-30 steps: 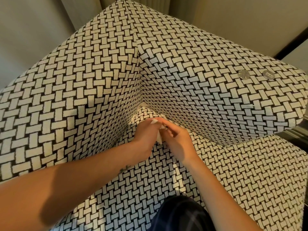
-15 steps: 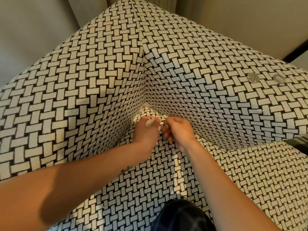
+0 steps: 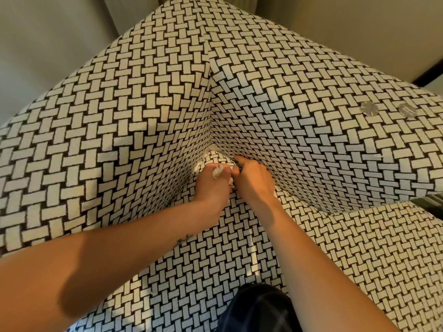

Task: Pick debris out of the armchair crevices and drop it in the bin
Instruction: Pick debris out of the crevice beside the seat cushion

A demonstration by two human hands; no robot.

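Holding: my left hand (image 3: 211, 185) curls round crumpled white debris (image 3: 217, 172).
Reaching: my right hand (image 3: 255, 182) has bent fingers at the crevice (image 3: 217, 150); I cannot tell any pinch.
Bearing: crevice at 10 o'clock of right hand.
Missing: bin.

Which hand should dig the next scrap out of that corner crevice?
Probably right. The right hand has its fingertips at the crevice, while the left hand grips crumpled white scraps.
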